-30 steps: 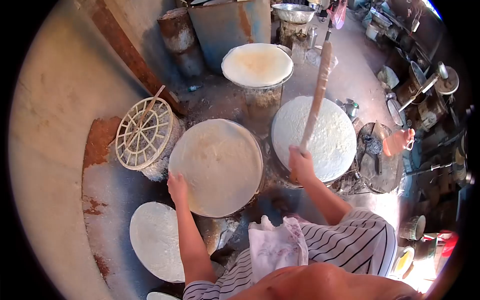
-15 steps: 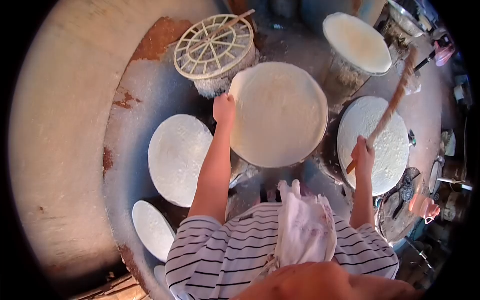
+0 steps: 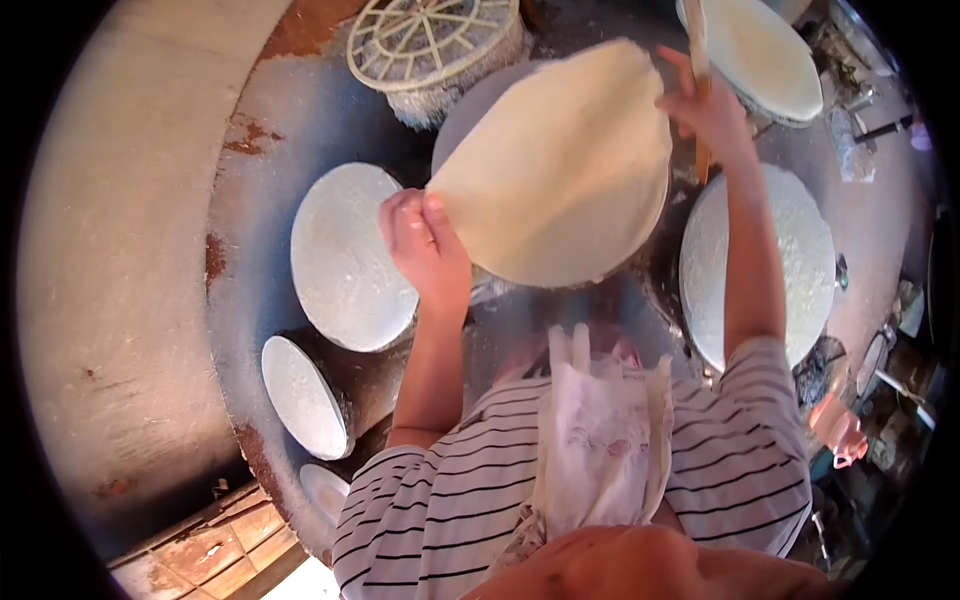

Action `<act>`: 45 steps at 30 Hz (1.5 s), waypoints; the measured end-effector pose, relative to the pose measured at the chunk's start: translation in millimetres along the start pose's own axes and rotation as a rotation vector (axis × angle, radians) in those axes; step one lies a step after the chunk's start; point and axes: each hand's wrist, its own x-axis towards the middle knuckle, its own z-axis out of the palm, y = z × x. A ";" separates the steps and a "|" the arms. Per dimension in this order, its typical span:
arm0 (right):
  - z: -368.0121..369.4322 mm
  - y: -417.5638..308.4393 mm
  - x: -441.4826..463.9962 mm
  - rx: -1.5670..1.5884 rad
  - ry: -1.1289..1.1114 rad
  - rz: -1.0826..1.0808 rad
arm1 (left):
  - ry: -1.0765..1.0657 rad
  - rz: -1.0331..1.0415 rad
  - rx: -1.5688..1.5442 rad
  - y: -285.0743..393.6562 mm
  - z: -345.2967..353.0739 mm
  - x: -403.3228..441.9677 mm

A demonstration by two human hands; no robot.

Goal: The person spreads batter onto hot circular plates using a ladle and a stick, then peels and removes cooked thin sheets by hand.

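Note:
A thin, pale round sheet like a flatbread [image 3: 580,150] is partly lifted off the round plate [image 3: 470,120] in front of me, which shows along its upper left. My left hand [image 3: 425,235] pinches the sheet's left edge, pulled to a point. Near the sheet's far right edge, my right hand [image 3: 710,110] has some fingers stretched out and a long-handled brush [image 3: 703,165] held against it. Whether those fingers touch the sheet I cannot tell. The brush's bristle end is mostly out of view.
A slatted round rack [image 3: 430,45] tops a shaggy stand at the back left. Pale round plates stand at the left [image 3: 350,260], lower left [image 3: 305,395], right [image 3: 770,270] and back right [image 3: 760,55]. A curved wall [image 3: 130,250] runs along the left; a pink bottle [image 3: 838,428] sits lower right.
The sheet's left side has come up off the plate, drawn rightward and toward me by my left hand. My right hand with the brush has moved up to the far right edge.

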 end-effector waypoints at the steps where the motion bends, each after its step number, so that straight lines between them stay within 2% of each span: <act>1: -1.3 -2.6 1.7 0.127 -0.040 -0.018 | -0.003 -0.019 0.014 4.5 -10.5 -6.1; 4: -10.4 -32.9 -28.3 0.145 -0.050 0.002 | 0.028 -0.036 -0.014 4.9 -36.4 -10.7; 6: -16.7 -55.5 -59.3 0.226 0.035 -0.095 | 0.033 -0.027 -0.091 -1.3 -52.3 -7.2; 7: -23.5 -66.0 -75.8 0.227 0.071 -0.117 | 0.114 -0.049 -0.213 -5.6 -53.5 -3.3; 9: -40.8 -88.7 -97.0 0.212 0.106 -0.217 | 0.035 0.001 -0.076 4.0 -67.3 19.2; 10: -48.6 -90.0 -101.7 0.178 0.076 -0.144 | -0.001 0.036 -0.003 10.3 -74.3 35.9; 12: -77.8 -92.5 -106.7 0.113 0.070 -0.024 | -0.104 -0.007 -0.231 20.9 -63.6 75.3; 13: -83.0 -85.2 -104.7 -0.027 -0.003 0.066 | -0.163 -0.012 -0.356 25.7 -49.8 95.8; 14: -73.2 -76.2 -108.2 0.072 0.068 0.100 | -0.276 -0.072 -0.394 25.6 -31.7 112.1; 16: -69.7 -44.4 -104.8 0.171 0.059 0.256 | -0.507 -0.186 -0.450 22.9 18.6 140.4; 17: -72.6 -23.4 -94.7 0.260 0.057 0.324 | -0.561 -0.103 -0.399 24.7 52.4 153.9; 19: -99.5 10.0 -51.8 0.399 0.178 0.276 | -0.626 0.036 -0.269 40.7 118.0 181.2; 20: -122.0 9.7 -23.1 0.417 0.250 0.230 | -0.541 0.085 -0.346 57.8 143.2 198.5; 22: -188.7 -21.5 16.3 -0.043 0.519 0.059 | -0.382 0.201 -0.468 113.0 181.0 236.2; 24: -257.6 -35.7 25.0 -0.202 0.517 0.028 | -0.387 0.411 -0.646 154.0 209.2 260.2; 25: -278.3 -22.6 20.7 0.011 0.454 -0.061 | -0.384 0.477 -0.743 165.6 221.2 257.3; 26: -305.3 -14.8 20.3 0.205 0.389 -0.164 | -0.323 0.619 -0.645 167.3 242.5 249.6; 27: -325.4 19.7 29.3 0.231 0.432 -0.013 | -0.348 0.704 -0.592 156.9 282.5 240.0; 28: -335.9 67.6 36.1 0.280 0.429 -0.040 | -0.258 0.807 -0.516 149.5 317.9 222.7; 30: -321.4 100.7 50.1 0.154 0.553 0.098 | -0.263 0.721 -0.423 145.2 377.3 183.7; 31: -298.5 99.9 52.3 -0.026 0.688 0.257 | -0.368 0.614 -0.344 138.0 410.8 165.1; 32: -304.4 164.5 68.8 0.041 0.731 0.222 | -0.351 0.603 -0.297 129.1 445.6 147.0; 34: -298.6 228.6 82.0 0.091 0.739 0.219 | -0.440 0.600 -0.189 113.3 489.7 121.1; 35: -298.0 254.6 90.2 0.122 0.726 0.219 | -0.458 0.520 -0.215 108.9 502.7 111.6; 37: -289.2 286.7 85.7 0.187 0.702 0.247 | -0.549 0.399 -0.243 103.2 504.4 92.0; 39: -280.9 272.0 74.7 0.101 0.704 0.274 | -0.655 0.359 -0.286 106.1 494.9 94.0; 41: -286.4 254.8 71.8 0.049 0.749 0.285 | -0.694 0.449 -0.304 94.9 500.9 95.5; 45: -280.7 255.3 74.9 0.047 0.773 0.344 | -0.762 0.408 -0.266 91.1 456.6 115.3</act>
